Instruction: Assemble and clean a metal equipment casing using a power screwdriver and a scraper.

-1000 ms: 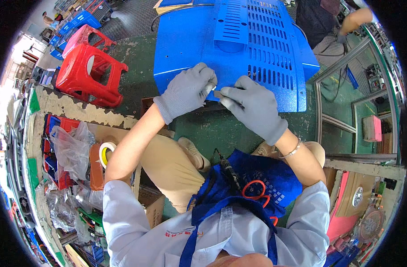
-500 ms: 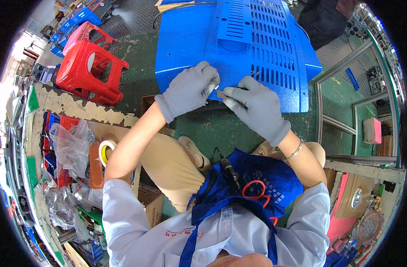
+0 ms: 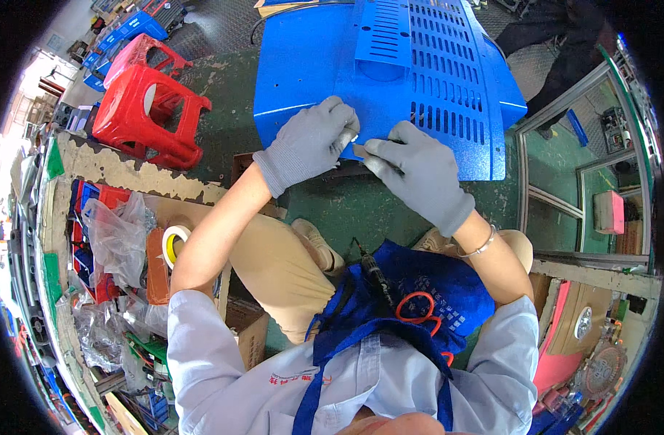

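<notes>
In the head view, a large blue metal panel with rows of ventilation slots fills the upper centre of the frame, its top edge cut off by the rim of the picture and its near edge hanging over the green floor. Both grey-gloved hands meet at that near edge, just above the middle of the frame. The left hand is curled, fingers folded in on something small and pale at its fingertips; what it is cannot be made out. The right hand lies just beside it, thumb and forefinger pinched on a small flat grey piece that touches the panel's edge; most of the piece is hidden by the glove. A silver bracelet shows at the right wrist. In the upper left stand stacked red plastic stools. At the left, partly under crumpled clear plastic bags, a roll of yellow tape lies on a cardboard surface. A dark tool with a red cord rests on the blue apron in the lower centre.
</notes>
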The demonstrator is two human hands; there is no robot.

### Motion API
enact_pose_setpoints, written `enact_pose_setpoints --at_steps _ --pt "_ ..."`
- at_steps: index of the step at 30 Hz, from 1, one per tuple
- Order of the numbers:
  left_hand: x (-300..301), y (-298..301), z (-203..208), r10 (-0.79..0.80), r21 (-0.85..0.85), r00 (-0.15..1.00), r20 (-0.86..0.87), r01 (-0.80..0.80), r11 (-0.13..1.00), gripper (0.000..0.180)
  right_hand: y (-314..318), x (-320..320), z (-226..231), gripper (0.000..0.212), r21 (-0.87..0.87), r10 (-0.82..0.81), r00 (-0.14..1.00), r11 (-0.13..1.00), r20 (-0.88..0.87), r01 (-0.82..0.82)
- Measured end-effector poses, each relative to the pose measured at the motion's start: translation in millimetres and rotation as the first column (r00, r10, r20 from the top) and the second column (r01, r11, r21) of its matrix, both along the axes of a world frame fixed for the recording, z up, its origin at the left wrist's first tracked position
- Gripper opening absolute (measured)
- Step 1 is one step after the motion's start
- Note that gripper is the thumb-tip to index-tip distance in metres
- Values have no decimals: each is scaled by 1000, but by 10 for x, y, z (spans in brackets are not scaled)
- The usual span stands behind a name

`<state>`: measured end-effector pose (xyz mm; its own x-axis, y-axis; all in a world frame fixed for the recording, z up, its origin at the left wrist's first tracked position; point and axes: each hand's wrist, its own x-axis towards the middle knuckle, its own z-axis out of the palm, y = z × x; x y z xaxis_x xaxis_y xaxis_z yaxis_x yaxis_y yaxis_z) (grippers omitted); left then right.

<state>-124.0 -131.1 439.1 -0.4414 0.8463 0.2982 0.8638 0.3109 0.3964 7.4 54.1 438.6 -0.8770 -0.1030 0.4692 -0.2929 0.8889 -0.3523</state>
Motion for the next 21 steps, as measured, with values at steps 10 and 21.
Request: enact_pose_setpoints --at_steps 10,21 --pt "-21 -22 11 -16 24 999 -37 17 1000 12 -18 22 13 18 17 -8 1000 1000 -10 8" --pt "-36 -24 -4 11 -5 999 -35 -11 1000 12 -15 -13 -14 20 -7 -15 999 1000 -39 15"
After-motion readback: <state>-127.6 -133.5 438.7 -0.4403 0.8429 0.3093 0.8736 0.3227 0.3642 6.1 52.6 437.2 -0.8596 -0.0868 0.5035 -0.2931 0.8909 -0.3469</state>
